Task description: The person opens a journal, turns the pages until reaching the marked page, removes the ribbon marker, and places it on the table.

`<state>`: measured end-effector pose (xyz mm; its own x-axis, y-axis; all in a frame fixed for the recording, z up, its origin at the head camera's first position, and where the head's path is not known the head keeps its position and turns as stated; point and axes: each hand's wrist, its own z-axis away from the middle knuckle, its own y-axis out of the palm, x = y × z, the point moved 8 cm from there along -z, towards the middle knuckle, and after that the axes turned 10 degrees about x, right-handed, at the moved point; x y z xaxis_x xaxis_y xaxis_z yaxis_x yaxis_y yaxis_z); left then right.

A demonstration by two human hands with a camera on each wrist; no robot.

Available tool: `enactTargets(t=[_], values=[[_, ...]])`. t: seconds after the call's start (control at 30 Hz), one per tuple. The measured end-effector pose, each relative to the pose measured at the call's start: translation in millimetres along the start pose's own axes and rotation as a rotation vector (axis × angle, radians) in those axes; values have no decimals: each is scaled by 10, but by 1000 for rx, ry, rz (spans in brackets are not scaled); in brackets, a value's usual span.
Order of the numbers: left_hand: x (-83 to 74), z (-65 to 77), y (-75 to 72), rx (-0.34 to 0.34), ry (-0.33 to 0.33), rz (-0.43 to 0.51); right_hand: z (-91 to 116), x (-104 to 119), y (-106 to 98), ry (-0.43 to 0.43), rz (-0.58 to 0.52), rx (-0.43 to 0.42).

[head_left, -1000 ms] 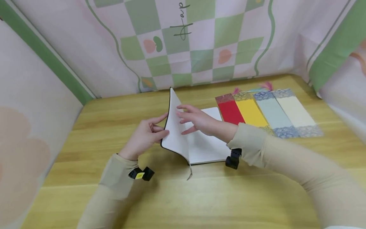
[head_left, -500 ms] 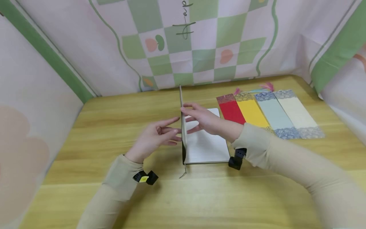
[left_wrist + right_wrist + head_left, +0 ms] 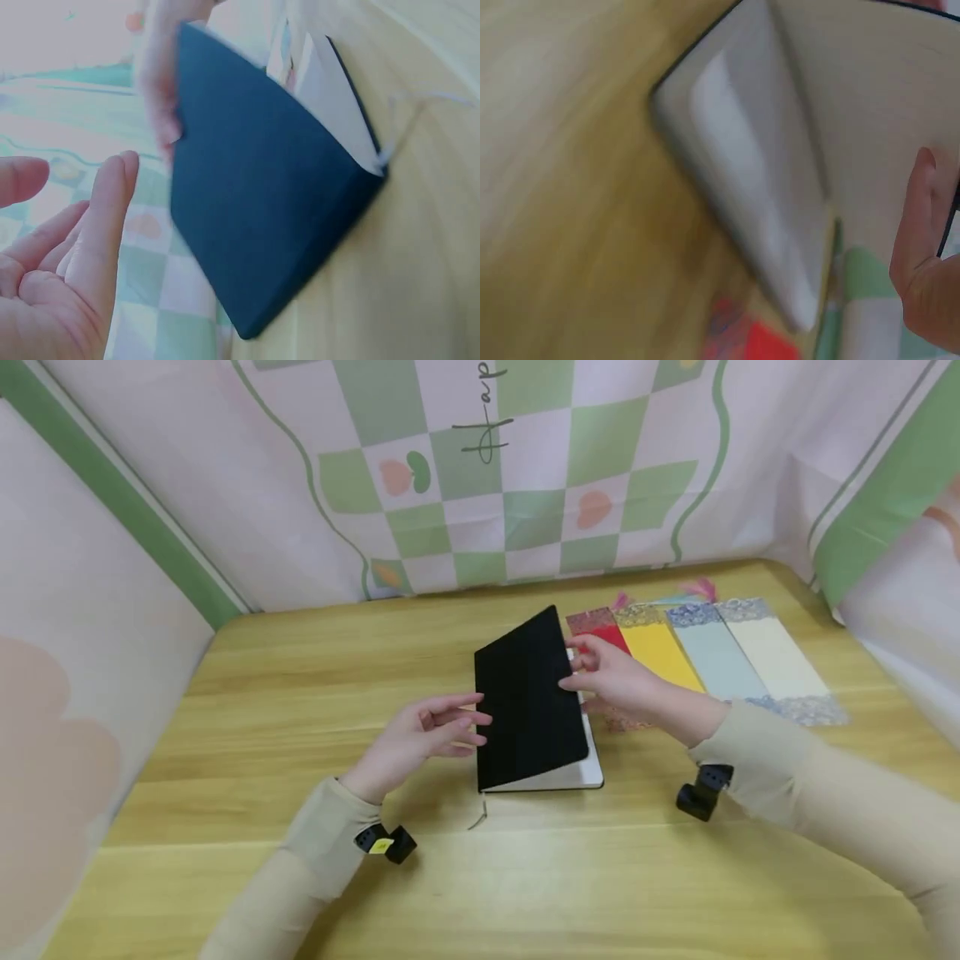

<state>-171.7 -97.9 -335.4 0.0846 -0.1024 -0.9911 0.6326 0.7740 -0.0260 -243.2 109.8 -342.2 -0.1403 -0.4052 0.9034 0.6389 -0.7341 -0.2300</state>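
Note:
A black-covered notebook lies on the table, its front cover tilted up over white pages. At the cover's free edge, my right hand pinches it, the thumb on the black outside and a finger along the pale inner face. Beside the spine is my left hand, its fingers extended and holding nothing; the left wrist view shows these fingers apart from the cover. A thin ribbon hangs out at the spine's near end.
Lace-ended strips lie in a row to the right: a red strip, a yellow strip, a pale blue strip and a cream strip. Pink tassels show beyond them. A printed curtain stands behind the wooden table.
The cover has swung from the left, through upright, over to the right. My right hand has moved right with its edge. My left hand has let go of the cover and remains by the spine.

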Motion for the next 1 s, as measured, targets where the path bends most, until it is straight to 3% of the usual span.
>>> enactTargets(t=[0.27, 0.43, 0.7, 0.9, 1.0], values=[[176, 237, -200, -91, -6, 46, -66, -358, -92, 104, 150, -32], [202, 337, -284, -147, -19, 51, -147, -423, -99, 125, 300, -45], [230, 370, -341, -181, -36, 23, -211, -420, -80, 190, 386, -66], [238, 401, -407, -207, -19, 25, -134, -350, -92, 124, 467, -80], [198, 463, -491, -257, 1, 6, -30, -227, -155, 68, 517, -109]])
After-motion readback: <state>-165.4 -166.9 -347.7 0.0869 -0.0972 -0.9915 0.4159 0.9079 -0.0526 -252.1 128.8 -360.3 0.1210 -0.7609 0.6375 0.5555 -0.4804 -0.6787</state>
